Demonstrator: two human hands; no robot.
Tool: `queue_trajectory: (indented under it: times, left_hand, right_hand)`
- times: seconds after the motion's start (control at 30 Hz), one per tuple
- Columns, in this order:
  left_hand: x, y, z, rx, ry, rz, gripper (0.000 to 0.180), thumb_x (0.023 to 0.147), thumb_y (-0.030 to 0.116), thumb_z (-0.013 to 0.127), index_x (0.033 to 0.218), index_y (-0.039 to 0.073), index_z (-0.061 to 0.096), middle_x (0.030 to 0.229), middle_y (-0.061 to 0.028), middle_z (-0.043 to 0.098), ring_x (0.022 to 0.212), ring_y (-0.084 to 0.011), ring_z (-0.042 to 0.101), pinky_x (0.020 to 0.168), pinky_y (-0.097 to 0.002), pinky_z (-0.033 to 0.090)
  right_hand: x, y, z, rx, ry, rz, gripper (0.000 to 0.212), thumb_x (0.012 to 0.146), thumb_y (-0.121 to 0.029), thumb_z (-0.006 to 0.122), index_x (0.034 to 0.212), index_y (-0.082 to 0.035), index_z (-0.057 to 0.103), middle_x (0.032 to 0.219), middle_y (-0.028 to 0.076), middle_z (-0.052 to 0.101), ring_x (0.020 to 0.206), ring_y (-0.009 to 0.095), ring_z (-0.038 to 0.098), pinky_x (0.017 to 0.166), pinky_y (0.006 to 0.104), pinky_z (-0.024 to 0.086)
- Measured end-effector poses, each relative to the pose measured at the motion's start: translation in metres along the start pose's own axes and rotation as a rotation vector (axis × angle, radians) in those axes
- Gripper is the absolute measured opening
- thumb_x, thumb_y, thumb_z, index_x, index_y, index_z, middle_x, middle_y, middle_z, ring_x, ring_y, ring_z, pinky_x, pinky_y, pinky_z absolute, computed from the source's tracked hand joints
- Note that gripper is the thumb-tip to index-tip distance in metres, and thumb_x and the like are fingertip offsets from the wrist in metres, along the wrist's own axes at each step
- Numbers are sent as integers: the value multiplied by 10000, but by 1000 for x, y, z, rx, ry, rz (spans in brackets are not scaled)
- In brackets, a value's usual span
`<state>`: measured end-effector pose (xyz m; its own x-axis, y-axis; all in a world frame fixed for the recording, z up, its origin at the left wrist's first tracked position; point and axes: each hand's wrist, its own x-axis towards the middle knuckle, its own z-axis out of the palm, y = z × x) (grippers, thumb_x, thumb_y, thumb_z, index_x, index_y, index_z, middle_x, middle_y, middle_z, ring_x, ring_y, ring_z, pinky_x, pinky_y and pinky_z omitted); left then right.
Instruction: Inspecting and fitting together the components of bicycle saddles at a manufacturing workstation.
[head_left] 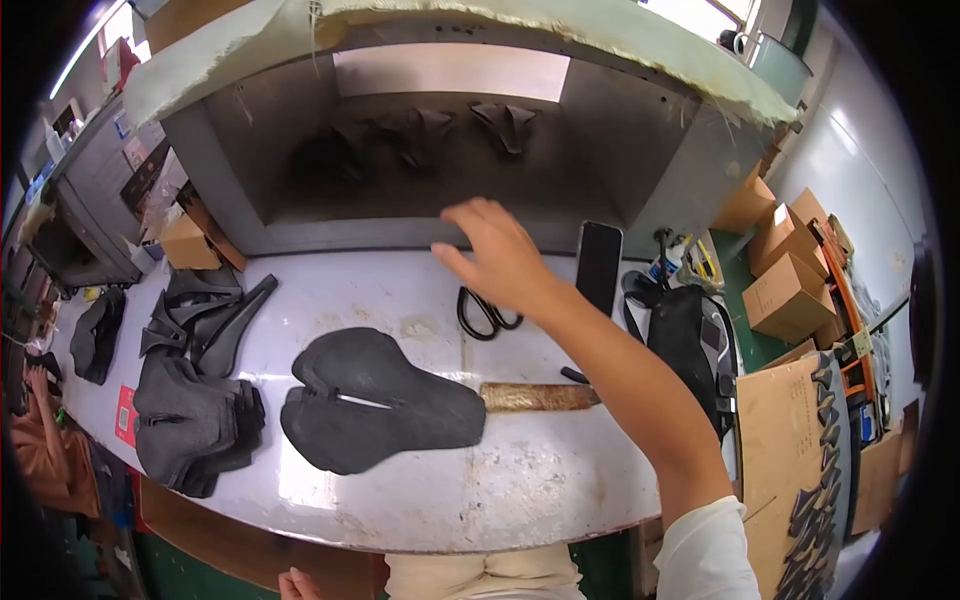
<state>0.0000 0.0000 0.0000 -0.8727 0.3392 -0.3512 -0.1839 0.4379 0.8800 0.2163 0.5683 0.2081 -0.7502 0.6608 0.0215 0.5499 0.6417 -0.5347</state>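
My right hand (497,255) is stretched out over the white worktable (400,290), fingers apart and holding nothing, near the front edge of a grey metal booth (400,235). Just below it lie black-handled scissors (487,314). A flat black shoe-upper piece (375,400) lies spread on the table in front of me, with a brown brush-like stick (540,397) touching its right side. Only the fingertips of my left hand (297,583) show at the bottom edge; nothing is seen in them.
A stack of black upper pieces (190,425) and more loose ones (205,315) sit at the left. A dark phone (598,265) leans by the booth. A black bag (690,345) and cardboard boxes (790,290) stand at the right. Black pieces (420,140) lie inside the booth.
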Motion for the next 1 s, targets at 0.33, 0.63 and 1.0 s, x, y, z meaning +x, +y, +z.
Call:
queue_trajectory:
  times: [0.33,0.63,1.0]
  left_hand:
    - [-51,190,71,226,-267,1082,19,863,17,607,862,16,588,710,-119,599,603,-276,570,546,-353,469]
    - [-64,214,89,129,-406,1158,91,876,124,633,856,39,608,717,-115,638,617,-271,600,555,-359,473]
    - [-100,318,143,-376,-957,874,429,776,262,779,1033,-5,563,962,-113,570,897,-219,560,830,-346,440]
  right_hand:
    - [121,27,-9,-491,425,207,756,887,-627,480,1376,-52,434,1506,236,281,1434,399,177,1159,481,169]
    - [-34,-12,-20,-599,707,-780,241,671,-97,713,856,-25,577,917,121,583,913,297,584,769,405,487]
    - [-232,-151,-43,530,204,-354,224,821,-93,759,927,1,586,809,81,612,655,158,577,560,263,461]
